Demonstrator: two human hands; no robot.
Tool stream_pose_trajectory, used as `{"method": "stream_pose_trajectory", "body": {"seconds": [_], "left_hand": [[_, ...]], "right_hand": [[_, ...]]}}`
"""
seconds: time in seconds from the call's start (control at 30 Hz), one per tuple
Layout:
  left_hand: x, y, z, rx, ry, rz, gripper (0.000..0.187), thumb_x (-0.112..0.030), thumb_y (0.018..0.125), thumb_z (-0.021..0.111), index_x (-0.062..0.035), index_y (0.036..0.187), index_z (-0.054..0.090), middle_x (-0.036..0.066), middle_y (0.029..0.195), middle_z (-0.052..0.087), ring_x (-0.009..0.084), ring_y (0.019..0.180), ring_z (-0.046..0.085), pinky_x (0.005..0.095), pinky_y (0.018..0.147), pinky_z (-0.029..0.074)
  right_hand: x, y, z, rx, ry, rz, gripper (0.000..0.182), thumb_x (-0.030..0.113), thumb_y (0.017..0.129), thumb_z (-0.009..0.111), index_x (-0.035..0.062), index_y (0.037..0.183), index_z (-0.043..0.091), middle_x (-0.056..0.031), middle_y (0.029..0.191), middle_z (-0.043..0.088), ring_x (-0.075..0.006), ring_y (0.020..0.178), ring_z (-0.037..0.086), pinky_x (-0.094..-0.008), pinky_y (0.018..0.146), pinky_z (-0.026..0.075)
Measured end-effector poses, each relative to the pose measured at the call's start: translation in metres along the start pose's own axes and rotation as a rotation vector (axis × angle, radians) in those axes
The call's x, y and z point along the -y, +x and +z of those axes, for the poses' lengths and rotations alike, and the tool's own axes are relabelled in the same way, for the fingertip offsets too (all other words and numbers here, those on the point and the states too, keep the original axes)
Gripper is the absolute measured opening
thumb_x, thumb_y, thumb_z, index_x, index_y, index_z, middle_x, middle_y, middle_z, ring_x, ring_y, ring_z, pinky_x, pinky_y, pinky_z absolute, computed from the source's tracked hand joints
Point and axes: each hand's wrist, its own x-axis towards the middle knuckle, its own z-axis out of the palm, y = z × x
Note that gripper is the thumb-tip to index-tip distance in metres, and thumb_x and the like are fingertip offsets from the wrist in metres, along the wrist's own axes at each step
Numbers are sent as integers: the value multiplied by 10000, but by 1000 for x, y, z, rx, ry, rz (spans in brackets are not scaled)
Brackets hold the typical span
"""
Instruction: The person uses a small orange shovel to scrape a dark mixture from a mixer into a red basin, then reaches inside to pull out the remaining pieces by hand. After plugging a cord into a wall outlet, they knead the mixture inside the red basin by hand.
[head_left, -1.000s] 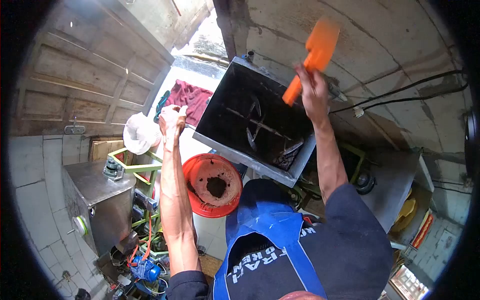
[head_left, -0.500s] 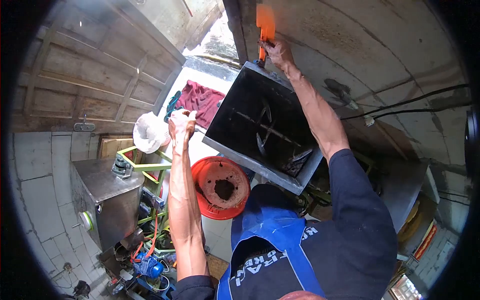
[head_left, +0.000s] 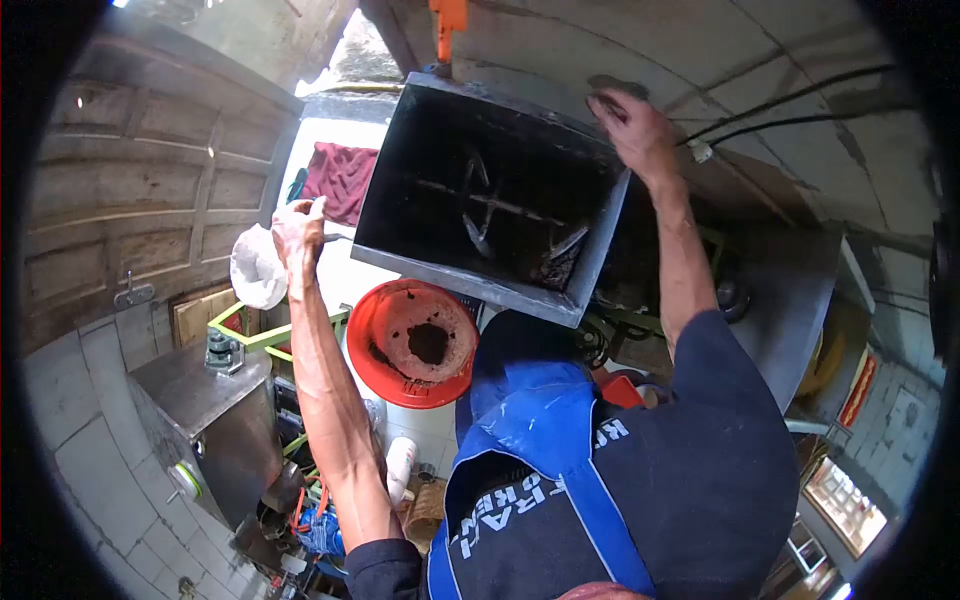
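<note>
A dark metal bin [head_left: 480, 275] with a mixing paddle [head_left: 485, 205] inside lies between my hands. My left hand [head_left: 300, 235] is closed beyond its left side, fingers pinched together; whatever they hold is hidden. A dark rod-like piece shows just right of that hand. My right hand [head_left: 635, 130] is above the bin's far right corner, fingers loosely curled and apart, with nothing visible in them. An orange scraper [head_left: 449, 22] stands at the far rim, its top cut off by the view's edge. Dark residue [head_left: 560, 265] clings inside the bin.
Below the bin stands a red basin [head_left: 365, 365] with dark material in it. A maroon cloth [head_left: 340, 180] and a white bag [head_left: 257, 268] lie at the left. A metal box [head_left: 215, 410] stands lower left; cables [head_left: 780, 110] run along the right wall.
My right hand has let go of the orange scraper, which stays at the far rim, and has moved right along the bin. The view has shifted; my left hand stays closed.
</note>
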Motion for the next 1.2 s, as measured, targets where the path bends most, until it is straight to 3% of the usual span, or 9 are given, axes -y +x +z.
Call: {"method": "stream_pose_trajectory", "body": {"seconds": [0.3,0.4,0.53,0.7,0.8,0.9,1.0,1.1,1.2], "left_hand": [[11,11,7,40,-5,73,409,-382,849,735,0,993,762,202,907,743,309,847,731,386,804,543],[16,20,9,16,319,243,458,-481,868,675,-32,912,756,210,820,710,364,790,700,449,751,539],[13,7,-1,-19,310,277,447,-498,859,674,-66,909,774,204,901,726,376,853,711,438,785,558],[4,4,0,7,224,152,407,-457,846,706,-76,966,784,173,968,745,354,930,718,422,860,553],[5,5,-3,42,242,153,399,-432,848,717,-63,987,779,189,978,742,354,926,720,409,860,552],[2,6,0,39,185,177,383,-379,846,735,-31,1003,771,194,984,744,341,927,723,395,865,552],[-1,3,1,20,54,38,375,-346,846,732,-12,1014,765,212,991,740,339,932,725,395,874,549],[-6,-3,-3,-7,67,76,378,-346,845,734,-11,1016,764,214,993,740,345,946,723,402,881,548],[-1,1,0,-4,18,67,369,-345,845,730,-12,1001,765,217,981,739,342,944,722,403,879,543]], "right_hand": [[-174,-53,-112,-207,-817,-18,294,200,913,635,80,1179,673,-143,1217,639,-349,1105,624,-454,947,518],[-211,-28,-79,-29,-1126,-481,290,95,884,601,87,1167,667,-154,1193,644,-336,1086,630,-467,966,503],[-309,29,-41,278,-1183,-223,333,132,903,586,101,1230,639,-170,1193,638,-303,1123,609,-507,988,457],[-323,35,-51,-11,-1364,-713,318,112,896,584,109,1208,646,-151,1117,666,-318,1029,649,-508,956,475],[-316,24,-42,203,-1384,-322,396,155,900,619,73,1287,620,-202,1253,620,-359,1226,559,-506,1070,421],[-200,-32,-33,40,-679,-434,369,232,877,665,52,1199,660,-191,1096,680,-376,1049,644,-463,945,518],[-57,-84,-8,407,-188,-218,343,296,881,686,27,1091,663,-204,1020,679,-375,994,657,-481,856,538],[-35,-122,56,814,-547,-231,459,480,882,683,28,958,714,-197,942,704,-353,899,698,-498,827,540],[-7,-142,88,771,-809,-137,442,483,895,665,57,977,752,-172,883,734,-340,871,721,-586,829,507]]}}
